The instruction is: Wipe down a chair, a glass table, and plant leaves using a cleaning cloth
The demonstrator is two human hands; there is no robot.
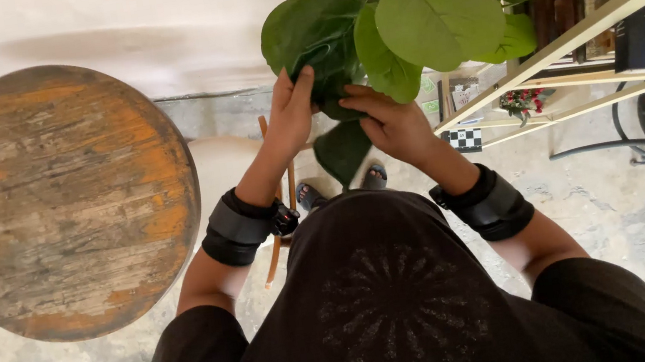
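Note:
A plant with broad green leaves [438, 13] rises in front of me at the top middle. My left hand [292, 114] presses flat against a dark green leaf [315, 35], fingers spread over its lower edge. My right hand [390, 121] pinches the same leaf's lower part from the right side. Another dark leaf [342, 151] hangs below between my wrists. Both wrists wear black bands. My black garment fills the lower middle of the view, and my sandalled feet [309, 195] show below the leaves.
A round worn wooden stool top [60, 201] stands at the left. A cream metal shelf [571, 33] with books and small red flowers [522, 102] is at the right. A wooden stick [280, 237] leans near my left wrist. The floor is grey concrete.

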